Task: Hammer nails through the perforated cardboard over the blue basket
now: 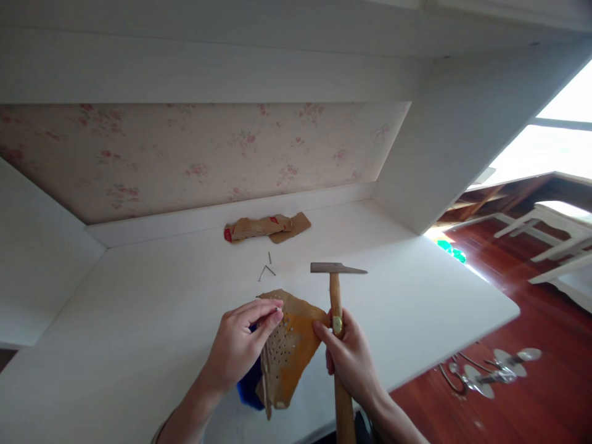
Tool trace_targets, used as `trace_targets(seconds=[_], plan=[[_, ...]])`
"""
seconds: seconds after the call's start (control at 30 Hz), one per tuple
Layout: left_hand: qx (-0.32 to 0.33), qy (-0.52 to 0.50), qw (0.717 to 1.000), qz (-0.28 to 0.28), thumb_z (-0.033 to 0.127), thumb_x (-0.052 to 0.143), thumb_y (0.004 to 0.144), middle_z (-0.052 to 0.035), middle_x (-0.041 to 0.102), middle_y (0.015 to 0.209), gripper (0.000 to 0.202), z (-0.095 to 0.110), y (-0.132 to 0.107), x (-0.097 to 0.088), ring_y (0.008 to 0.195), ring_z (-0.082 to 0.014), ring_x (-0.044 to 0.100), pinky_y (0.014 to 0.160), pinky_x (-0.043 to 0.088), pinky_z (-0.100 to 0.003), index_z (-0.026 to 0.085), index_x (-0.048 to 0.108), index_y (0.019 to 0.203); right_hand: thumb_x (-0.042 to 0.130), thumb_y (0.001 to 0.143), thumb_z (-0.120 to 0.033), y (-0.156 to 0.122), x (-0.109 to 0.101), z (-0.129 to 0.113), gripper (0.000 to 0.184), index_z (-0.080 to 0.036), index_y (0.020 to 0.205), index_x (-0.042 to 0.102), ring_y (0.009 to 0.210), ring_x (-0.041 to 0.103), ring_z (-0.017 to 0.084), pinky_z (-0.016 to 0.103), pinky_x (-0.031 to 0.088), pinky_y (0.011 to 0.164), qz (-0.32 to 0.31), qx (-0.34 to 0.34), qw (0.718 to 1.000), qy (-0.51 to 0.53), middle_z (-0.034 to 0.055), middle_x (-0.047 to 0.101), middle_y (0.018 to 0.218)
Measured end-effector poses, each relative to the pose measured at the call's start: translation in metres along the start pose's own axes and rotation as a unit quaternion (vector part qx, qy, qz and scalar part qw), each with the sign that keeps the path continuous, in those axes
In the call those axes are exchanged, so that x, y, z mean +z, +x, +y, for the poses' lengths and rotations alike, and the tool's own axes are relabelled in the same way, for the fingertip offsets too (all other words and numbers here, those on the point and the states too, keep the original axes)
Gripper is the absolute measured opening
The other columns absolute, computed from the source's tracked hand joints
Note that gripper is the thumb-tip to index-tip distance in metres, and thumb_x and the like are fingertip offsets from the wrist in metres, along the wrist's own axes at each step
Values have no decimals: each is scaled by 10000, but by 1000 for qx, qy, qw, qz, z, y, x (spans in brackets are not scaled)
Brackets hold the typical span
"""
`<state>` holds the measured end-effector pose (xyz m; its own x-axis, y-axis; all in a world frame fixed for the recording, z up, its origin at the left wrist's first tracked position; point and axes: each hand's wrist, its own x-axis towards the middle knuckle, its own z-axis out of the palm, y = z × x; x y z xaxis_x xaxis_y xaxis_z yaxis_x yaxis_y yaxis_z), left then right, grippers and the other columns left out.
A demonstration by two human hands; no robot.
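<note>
Through the head camera I have the cardboard piece [296,364] low in the middle, above the near part of the white surface [161,308], its face pitted with small holes and stained orange on the right. My left hand [235,345] is at its upper left, thumb and forefinger pinched on a tiny object [277,309], too small for me to name. My right hand [349,354] has its fingers wrapped around the handle of the hammer [336,296], head up, while the thumb presses the cardboard's right corner. A blue thing [250,388] shows below the left edge, partly hidden. Just beyond the cardboard lie three loose nails [270,258], two of them meeting in a V. Behind them is a torn cardboard scrap [254,229], near the flowered wallpaper [198,148]. Off to the right I see the red-brown floor [513,296], with a shiny metal fitting [478,379] and white furniture [555,225].
</note>
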<state>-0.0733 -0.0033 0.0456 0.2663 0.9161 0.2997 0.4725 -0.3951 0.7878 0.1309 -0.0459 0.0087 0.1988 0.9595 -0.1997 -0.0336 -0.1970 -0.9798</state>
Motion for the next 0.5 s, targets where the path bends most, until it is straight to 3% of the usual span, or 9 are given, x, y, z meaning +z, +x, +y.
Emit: trace_targets(seconds=[0.17,0.3,0.5], plan=[[83,82,993,-11,324,595,942,16,773,995,143,-5,-1,-1,957,-179,700,998,509,-369,265,716,989,654,851,-416,6,-1,0,296,-240,814,420,271,390,21,112,281,269,-5,-1,1000,-3,-165,397,479],[78,108,990,-43,348,568,957,25,773,930,151,-10,-2,2,970,-191,678,979,496,-378,271,698,955,650,847,-408,7,-3,4,285,-240,813,421,272,392,25,116,281,265,-10,3,1000,-4,-163,398,477],[85,114,987,-69,322,537,978,35,759,915,145,-12,-2,7,846,-163,679,1023,427,-411,262,656,922,642,849,-416,5,-3,6,283,-236,803,428,270,396,26,117,288,262,-13,3,1000,-11,-160,406,480]])
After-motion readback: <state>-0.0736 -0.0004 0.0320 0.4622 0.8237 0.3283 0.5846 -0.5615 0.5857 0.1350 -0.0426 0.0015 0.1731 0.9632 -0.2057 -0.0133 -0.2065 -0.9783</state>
